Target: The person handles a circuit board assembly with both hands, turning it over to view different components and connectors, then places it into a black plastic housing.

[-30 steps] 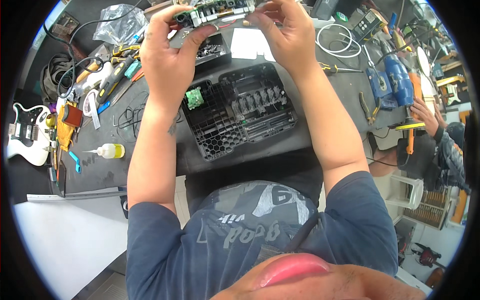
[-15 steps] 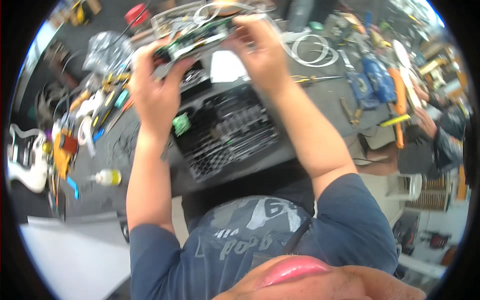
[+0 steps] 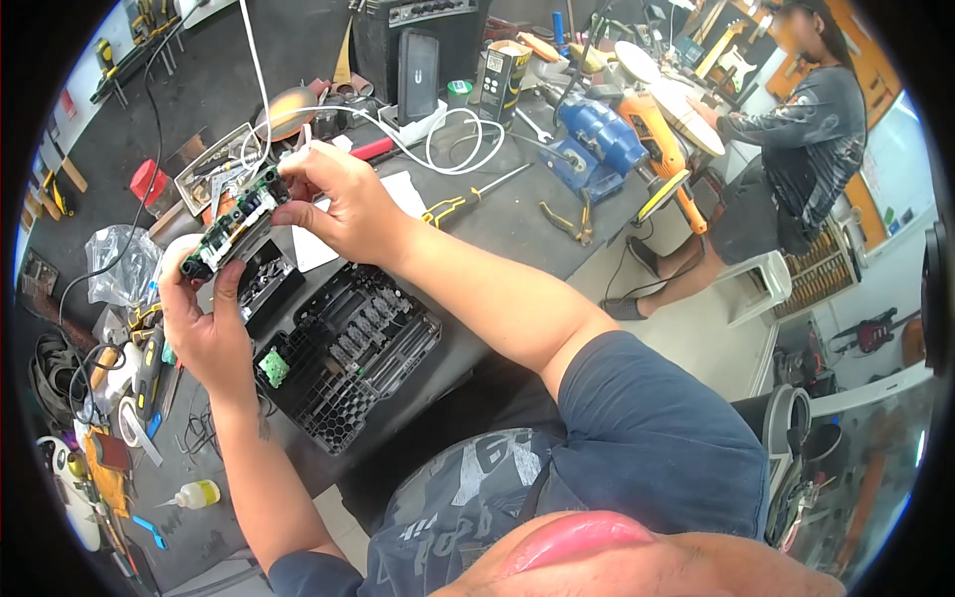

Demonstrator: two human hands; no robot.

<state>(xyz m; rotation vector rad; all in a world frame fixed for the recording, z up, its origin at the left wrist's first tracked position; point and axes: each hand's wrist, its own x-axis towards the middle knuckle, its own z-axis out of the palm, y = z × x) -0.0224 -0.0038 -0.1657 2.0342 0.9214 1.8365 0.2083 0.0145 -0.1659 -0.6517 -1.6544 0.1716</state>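
Both my hands hold a green circuit board [image 3: 239, 221] with a pale strip and dark parts along its edge, tilted above the workbench. My left hand [image 3: 211, 333] grips its lower left end between thumb and fingers. At its upper right end, my right hand [image 3: 348, 204] pinches the board the same way. Below the board lies an open black tool case [image 3: 343, 363] with moulded slots and metal bits. A small green lump [image 3: 274, 366] rests at the case's left side. Next to the case is a dark box of small parts [image 3: 267, 284]; a white sheet [image 3: 402, 193] lies partly behind my right hand.
A yellow-handled screwdriver [image 3: 476, 195], pliers [image 3: 567, 225], a blue bench grinder [image 3: 595, 134] and an orange power tool [image 3: 652, 139] lie to the right. Another person [image 3: 811, 139] stands beyond. At left are a plastic bag [image 3: 121, 261], cables and a dropper bottle [image 3: 197, 495].
The view has swung, bringing the bench's far side and the other person into fuller sight. The board now appears farther left and tilted more steeply, still in both hands.
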